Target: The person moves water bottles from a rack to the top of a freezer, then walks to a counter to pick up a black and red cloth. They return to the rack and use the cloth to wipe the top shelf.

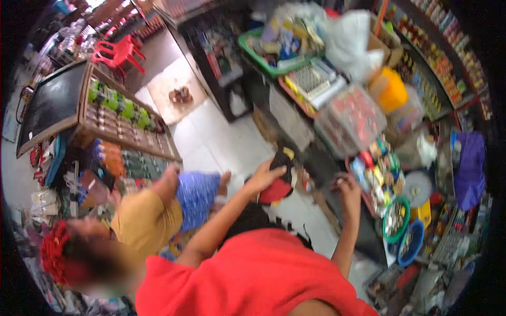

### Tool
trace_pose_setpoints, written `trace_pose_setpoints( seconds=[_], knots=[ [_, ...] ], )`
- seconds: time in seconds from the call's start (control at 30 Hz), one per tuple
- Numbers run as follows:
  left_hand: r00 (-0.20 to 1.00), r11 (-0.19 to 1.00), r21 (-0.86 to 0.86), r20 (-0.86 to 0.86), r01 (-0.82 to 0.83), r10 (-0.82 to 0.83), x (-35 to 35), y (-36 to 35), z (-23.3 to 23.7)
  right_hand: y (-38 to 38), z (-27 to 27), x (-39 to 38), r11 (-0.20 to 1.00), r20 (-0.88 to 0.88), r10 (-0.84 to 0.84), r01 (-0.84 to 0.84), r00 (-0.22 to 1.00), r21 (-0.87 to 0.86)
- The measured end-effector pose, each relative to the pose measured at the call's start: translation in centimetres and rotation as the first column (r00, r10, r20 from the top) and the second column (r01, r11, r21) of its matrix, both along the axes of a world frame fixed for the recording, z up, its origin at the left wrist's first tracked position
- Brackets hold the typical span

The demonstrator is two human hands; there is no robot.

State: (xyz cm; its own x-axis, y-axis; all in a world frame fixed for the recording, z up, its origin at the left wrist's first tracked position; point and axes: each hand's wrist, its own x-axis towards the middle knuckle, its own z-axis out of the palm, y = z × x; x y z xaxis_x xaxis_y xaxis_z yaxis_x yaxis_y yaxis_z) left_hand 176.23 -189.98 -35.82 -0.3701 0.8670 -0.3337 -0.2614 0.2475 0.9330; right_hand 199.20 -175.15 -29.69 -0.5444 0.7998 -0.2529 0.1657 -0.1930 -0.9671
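Note:
My left hand is closed on a black, red and yellow cap, which hangs in front of my body above the pale tiled floor. The thumb lies across the cap and the other fingers are partly hidden. My right hand is over the edge of the dark counter, beside a tray of small colourful packets. Its fingers are bent and apart, and I see nothing held in them, though the picture is blurred.
A person in a yellow top stands close on my left. A clear plastic tub, a green tray and a blue basket stand on the counter. A wooden display case and red chairs are farther back.

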Motion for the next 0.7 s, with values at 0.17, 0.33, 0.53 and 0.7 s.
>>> trace_pose_setpoints(
  seconds=[0.17,0.33,0.53,0.7],
  knots=[
    [0.991,0.993,-0.022,0.074,-0.112,0.113,-10.2,-1.0,2.6,-1.3,0.2,-15.2,0.973,0.038,0.136,-0.126,0.99,-0.195],
    [0.956,0.955,-0.046,0.019,-0.292,0.293,-21.7,-2.9,3.5,-2.1,-0.2,-26.6,0.851,0.013,0.508,-0.5,0.861,-0.163],
    [0.758,0.772,0.005,0.192,-0.635,0.623,-30.9,-7.0,2.0,-0.7,-0.9,-37.6,0.659,0.163,0.752,-0.739,0.639,-0.142],
    [0.613,0.651,-0.092,0.258,-0.753,0.746,-35.8,-9.0,0.4,0.4,-2.4,-48.8,0.529,0.177,0.842,-0.844,0.51,-0.088]
  ],
)
